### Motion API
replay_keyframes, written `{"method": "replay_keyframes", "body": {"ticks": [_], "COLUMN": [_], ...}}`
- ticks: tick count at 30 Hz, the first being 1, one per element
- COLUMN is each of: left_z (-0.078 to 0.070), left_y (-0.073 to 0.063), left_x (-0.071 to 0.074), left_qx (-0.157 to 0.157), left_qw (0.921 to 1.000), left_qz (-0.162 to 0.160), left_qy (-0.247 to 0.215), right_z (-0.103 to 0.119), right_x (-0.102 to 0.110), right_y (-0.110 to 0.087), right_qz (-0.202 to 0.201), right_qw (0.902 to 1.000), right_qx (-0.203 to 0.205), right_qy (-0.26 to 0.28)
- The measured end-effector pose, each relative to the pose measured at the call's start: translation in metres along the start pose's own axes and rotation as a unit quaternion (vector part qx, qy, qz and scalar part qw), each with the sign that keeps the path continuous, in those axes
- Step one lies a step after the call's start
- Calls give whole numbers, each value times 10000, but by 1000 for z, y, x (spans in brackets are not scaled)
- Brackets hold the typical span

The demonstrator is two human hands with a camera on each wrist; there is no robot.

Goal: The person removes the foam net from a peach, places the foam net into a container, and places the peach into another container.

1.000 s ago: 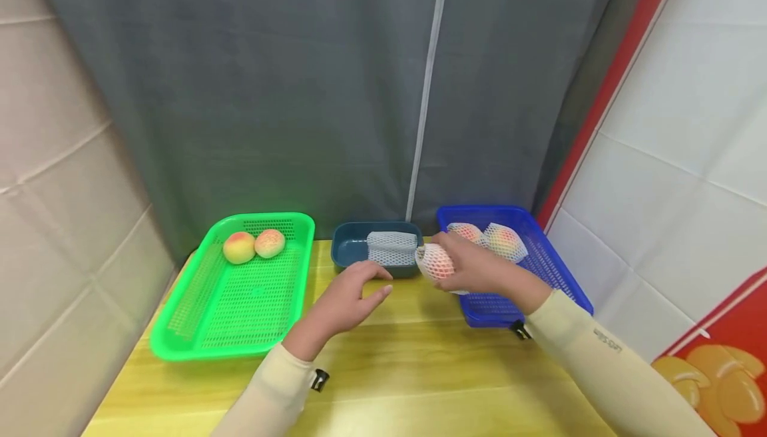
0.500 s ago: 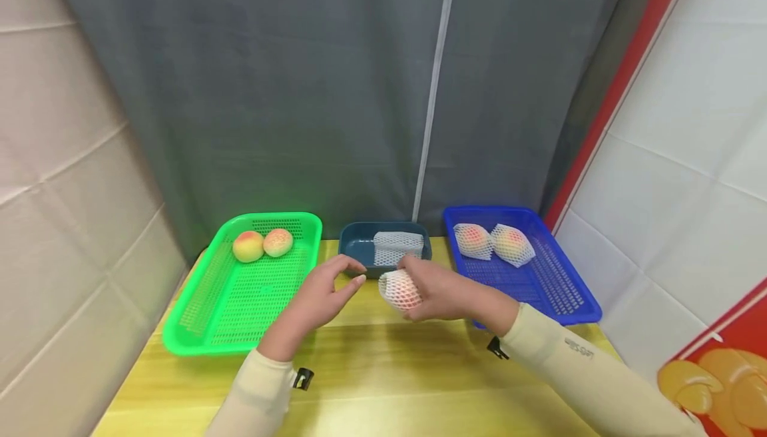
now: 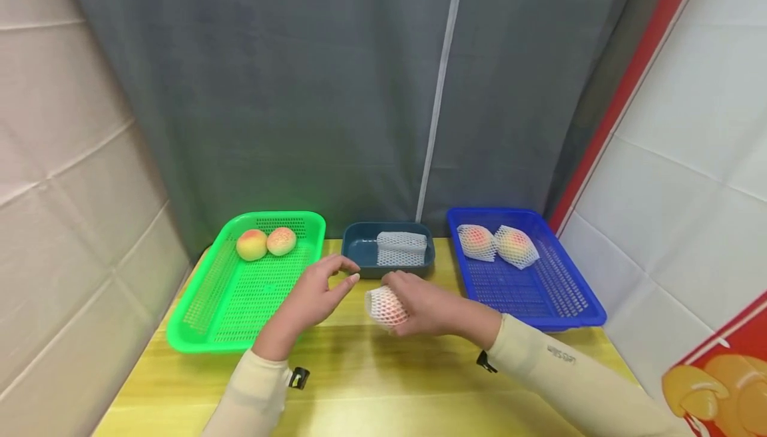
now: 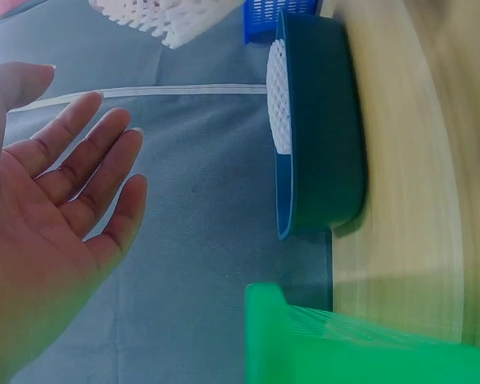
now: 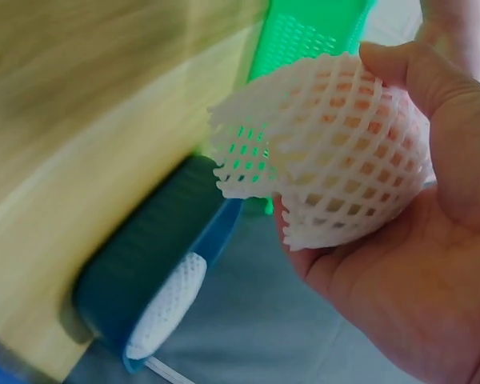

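Observation:
My right hand (image 3: 422, 305) grips a peach (image 3: 388, 306) sleeved in a white foam net (image 5: 328, 152), held above the table in front of the dark teal box. The net's loose end sticks out past the fruit in the right wrist view. To the left, my left hand (image 3: 314, 294) hovers with fingers relaxed and holds nothing; its palm shows in the left wrist view. Flat foam nets (image 3: 403, 248) lie in the teal box (image 3: 359, 270). Two bare peaches (image 3: 252, 244) sit at the back of the green basket (image 3: 180, 330).
On the right stands a blue basket (image 3: 575, 320) with two netted peaches (image 3: 515, 246). The wooden table (image 3: 371, 397) runs in front of the containers. A grey curtain (image 3: 299, 90) hangs right behind them, and white walls (image 3: 677, 210) close both sides.
My right hand has carried the netted peach left, away from the blue basket to the front of the teal box. My left hand has shifted slightly left and stays relaxed.

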State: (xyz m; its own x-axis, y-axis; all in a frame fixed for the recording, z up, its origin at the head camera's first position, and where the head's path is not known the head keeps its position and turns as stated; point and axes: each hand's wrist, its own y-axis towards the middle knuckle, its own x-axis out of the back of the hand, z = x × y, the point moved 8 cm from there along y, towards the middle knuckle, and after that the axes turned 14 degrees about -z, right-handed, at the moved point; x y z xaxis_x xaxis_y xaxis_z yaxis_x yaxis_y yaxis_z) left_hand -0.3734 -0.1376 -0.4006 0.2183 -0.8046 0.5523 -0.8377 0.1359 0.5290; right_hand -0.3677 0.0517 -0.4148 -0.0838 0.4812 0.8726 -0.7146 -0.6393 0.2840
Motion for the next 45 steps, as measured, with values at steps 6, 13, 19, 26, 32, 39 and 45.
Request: {"method": "replay_keyframes", "body": {"ticks": [6, 13, 19, 26, 32, 39, 45], "left_z": [2, 3, 2, 5, 8, 11, 12], "left_y": [-3, -5, -6, -7, -8, -9, -10], "left_x": [-7, -13, -19, -22, -25, -26, -28], "left_qx": [-35, 35, 2, 80, 109, 48, 29], "left_qw": [9999, 9995, 9989, 9987, 9984, 9983, 9982], "left_qz": [156, 314, 456, 503, 549, 568, 604], "left_qy": [-28, 15, 75, 88, 125, 100, 29], "right_z": [-16, -33, -39, -39, -41, -37, -35], "right_x": [-29, -66, -78, -82, -82, -82, -78], "right_y": [-4, -10, -11, -10, -11, -12, -14], "right_qz": [17, 198, 210, 262, 201, 83, -47], "right_qw": [9998, 9990, 9988, 9989, 9989, 9985, 9978], "right_qx": [-19, -66, -129, -132, -236, -131, -86], "right_qy": [-181, -394, -415, -353, -362, -535, -657]}}
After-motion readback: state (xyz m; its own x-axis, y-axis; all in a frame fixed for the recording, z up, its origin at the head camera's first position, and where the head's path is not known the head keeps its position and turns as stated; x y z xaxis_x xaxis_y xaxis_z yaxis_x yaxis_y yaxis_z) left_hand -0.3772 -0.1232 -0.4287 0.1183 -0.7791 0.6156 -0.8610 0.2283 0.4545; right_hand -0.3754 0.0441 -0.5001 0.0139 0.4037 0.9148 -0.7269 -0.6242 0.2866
